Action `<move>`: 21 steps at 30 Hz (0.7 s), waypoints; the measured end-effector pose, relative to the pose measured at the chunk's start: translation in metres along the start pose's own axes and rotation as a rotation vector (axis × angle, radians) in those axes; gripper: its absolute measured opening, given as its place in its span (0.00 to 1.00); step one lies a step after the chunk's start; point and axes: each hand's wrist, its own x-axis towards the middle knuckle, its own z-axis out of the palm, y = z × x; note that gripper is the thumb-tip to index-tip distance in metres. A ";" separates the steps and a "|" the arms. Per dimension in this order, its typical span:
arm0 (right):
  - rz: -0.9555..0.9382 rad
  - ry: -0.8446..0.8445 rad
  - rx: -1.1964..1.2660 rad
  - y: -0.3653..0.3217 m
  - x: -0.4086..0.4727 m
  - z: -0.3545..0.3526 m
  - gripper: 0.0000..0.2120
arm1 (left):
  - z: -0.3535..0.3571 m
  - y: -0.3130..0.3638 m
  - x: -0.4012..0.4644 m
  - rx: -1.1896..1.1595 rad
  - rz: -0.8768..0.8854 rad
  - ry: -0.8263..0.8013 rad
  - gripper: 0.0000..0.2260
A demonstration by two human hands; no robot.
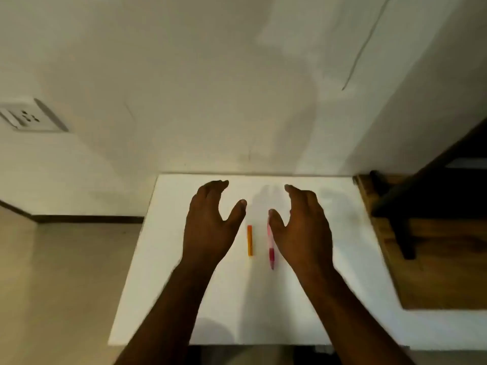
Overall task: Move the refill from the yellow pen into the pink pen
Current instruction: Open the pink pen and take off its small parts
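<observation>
Two pens lie side by side on a white table point(184, 299), pointing away from me. The yellow pen point(249, 240) is the left one, short and orange-yellow. The pink pen point(271, 248) lies just to its right, and its far end is partly hidden by my right thumb. My left hand point(210, 227) hovers left of the yellow pen, fingers spread and curved, holding nothing. My right hand point(303, 233) hovers right of the pink pen, also open, its thumb over the pen's upper part. No refill shows outside either pen.
The white table ends at a pale wall at the back. A wooden surface point(434, 272) with a dark bar point(403, 227) stands at the right. A wall socket point(29, 115) sits far left. A tiled floor lies to the left of the table.
</observation>
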 end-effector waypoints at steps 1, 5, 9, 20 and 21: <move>0.046 -0.038 0.018 0.008 0.001 0.014 0.25 | 0.011 -0.011 -0.003 -0.041 -0.049 -0.017 0.23; 0.188 -0.172 0.016 0.027 -0.003 0.052 0.20 | 0.039 -0.040 -0.020 -0.069 -0.216 -0.108 0.18; 0.235 -0.288 -0.063 0.037 0.001 0.077 0.22 | 0.054 -0.046 -0.014 -0.048 -0.257 -0.217 0.18; 0.265 -0.260 0.140 0.039 0.015 0.078 0.20 | 0.066 -0.036 0.001 -0.160 -0.366 -0.197 0.11; 0.253 -0.247 0.202 0.037 0.014 0.074 0.19 | 0.066 -0.035 0.001 -0.171 -0.367 -0.200 0.11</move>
